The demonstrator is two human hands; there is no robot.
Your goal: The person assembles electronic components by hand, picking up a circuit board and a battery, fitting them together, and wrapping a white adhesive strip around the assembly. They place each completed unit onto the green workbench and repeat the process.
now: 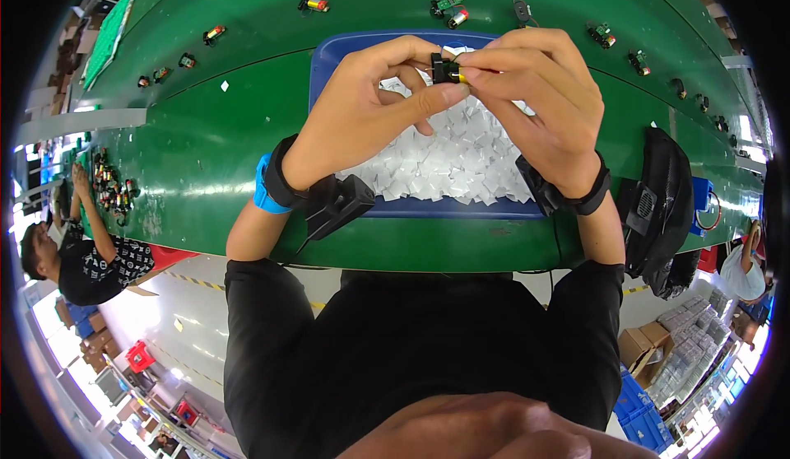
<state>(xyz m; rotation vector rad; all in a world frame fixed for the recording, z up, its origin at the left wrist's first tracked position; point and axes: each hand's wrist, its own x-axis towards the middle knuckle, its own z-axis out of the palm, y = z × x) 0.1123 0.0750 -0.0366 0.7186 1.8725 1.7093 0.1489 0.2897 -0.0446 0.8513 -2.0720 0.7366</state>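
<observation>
Above a blue tray (318,68), both hands meet at a small black part (443,69) with a yellow end, probably a little electronic assembly. My left hand (354,109) pinches its left side between thumb and fingers. Closed on the part's right end, by the yellow piece, are the thumb and fingertips of my right hand (547,88). Fingertips hide some of it. Beneath the hands, the tray holds a heap of small white translucent pieces (461,158). Each wrist wears a black strap with a black device; a blue band (267,183) also circles the left wrist.
Small assemblies with circuit boards and red-yellow cylinders (313,4) are spaced along the green table's (214,138) far side. A black bag (662,195) lies at the right. More assemblies (111,187) cluster at left, near another person (82,253); someone else sits far right.
</observation>
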